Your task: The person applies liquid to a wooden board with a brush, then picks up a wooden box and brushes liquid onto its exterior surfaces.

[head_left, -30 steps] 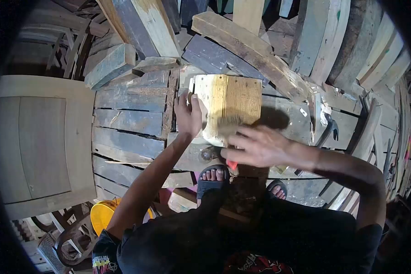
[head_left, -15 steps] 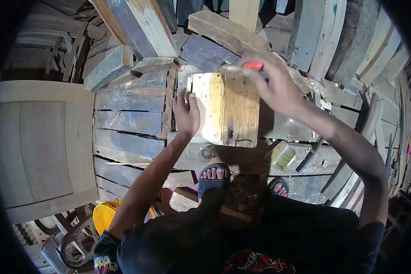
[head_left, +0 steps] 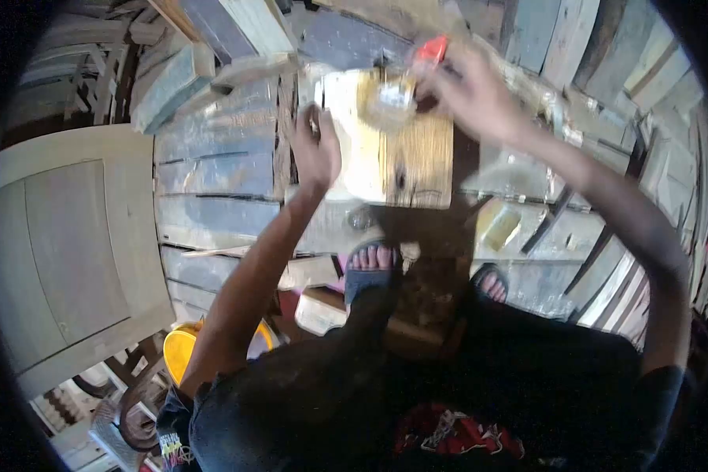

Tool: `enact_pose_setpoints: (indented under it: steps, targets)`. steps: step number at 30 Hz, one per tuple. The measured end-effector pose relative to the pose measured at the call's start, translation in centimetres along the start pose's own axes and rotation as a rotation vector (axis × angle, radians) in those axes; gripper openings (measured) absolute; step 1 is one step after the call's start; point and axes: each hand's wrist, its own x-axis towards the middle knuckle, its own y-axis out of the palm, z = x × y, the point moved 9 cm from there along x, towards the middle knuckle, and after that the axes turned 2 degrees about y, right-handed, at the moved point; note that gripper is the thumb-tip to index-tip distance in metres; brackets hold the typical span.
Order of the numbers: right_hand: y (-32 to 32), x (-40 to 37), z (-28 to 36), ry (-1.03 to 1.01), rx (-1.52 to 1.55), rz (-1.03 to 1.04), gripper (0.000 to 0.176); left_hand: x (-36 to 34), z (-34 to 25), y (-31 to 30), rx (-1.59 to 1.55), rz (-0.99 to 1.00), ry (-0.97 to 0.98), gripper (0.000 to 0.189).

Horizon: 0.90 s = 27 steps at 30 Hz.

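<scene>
A wooden block (head_left: 417,169), bright yellowish on its left part and brown-grained on its right, lies in front of me. Along its left edge rests my left hand (head_left: 316,153), thumb and fingers apart with a gap between them. My right hand (head_left: 472,90) is over the block's far right corner, blurred by motion and closed around a paintbrush. The red handle (head_left: 433,49) of the brush shows at my fingers. Its blurred bristle end (head_left: 387,106) is over the far part of the block's top.
A clear jar (head_left: 502,228) of yellowish liquid stands right of my feet, and a small round glass piece (head_left: 360,218) lies near the block. Planks (head_left: 562,39) lean at the back. A panelled door (head_left: 71,244) lies left, with a yellow container (head_left: 182,350) by my left arm.
The view has tilted, so the block and both hands appear higher. My right hand has swung the paintbrush from flat at the far edge to pointing down over the top.
</scene>
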Motion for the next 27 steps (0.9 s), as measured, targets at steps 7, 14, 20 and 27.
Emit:
enact_pose_setpoints:
  steps: [7, 14, 20, 27]
  targets:
    - [-1.2, -0.6, 1.5, 0.123, 0.125, -0.064, 0.021, 1.5, 3.5, 0.7, -0.056, 0.085, 0.065, 0.055]
    - [-0.5, -2.3, 2.3, -0.176, 0.039, 0.080, 0.020, 1.5, 2.8, 0.9, -0.164, 0.159, 0.073, 0.037]
    - [-2.6, -2.8, 0.5, 0.431, 0.334, 0.176, 0.025, 1.5, 2.6, 0.8, -0.058, 0.199, 0.089, 0.040]
    - [-1.7, -0.1, -1.0, 0.362, 0.145, 0.105, 0.049, 0.6, -0.4, -0.7, 0.169, -0.096, 0.280, 0.044]
